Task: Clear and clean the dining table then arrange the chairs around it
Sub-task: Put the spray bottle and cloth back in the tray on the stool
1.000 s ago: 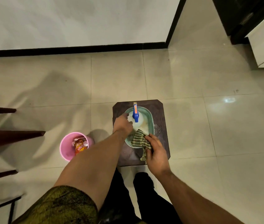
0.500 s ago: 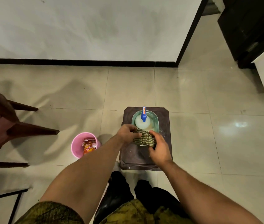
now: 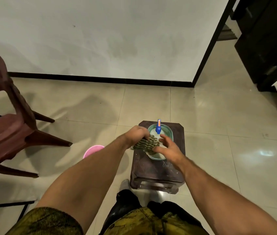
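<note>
Tiled floor, pale, white wall behind. Maroon chair, far left. Dark stool, centre, bearing green basin. Pink bin, left of stool, partly hidden. Striped cloth, bunched over basin: left hand grips it; right hand beside it, fingers spread, holding nothing. Blue-headed spray bottle, in basin.

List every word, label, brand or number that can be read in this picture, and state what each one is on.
No text here is legible.
The orange label on the head of the spray bottle: too small and blurred to read.
The pink bin: mostly hidden behind an arm, no print shows.
</note>
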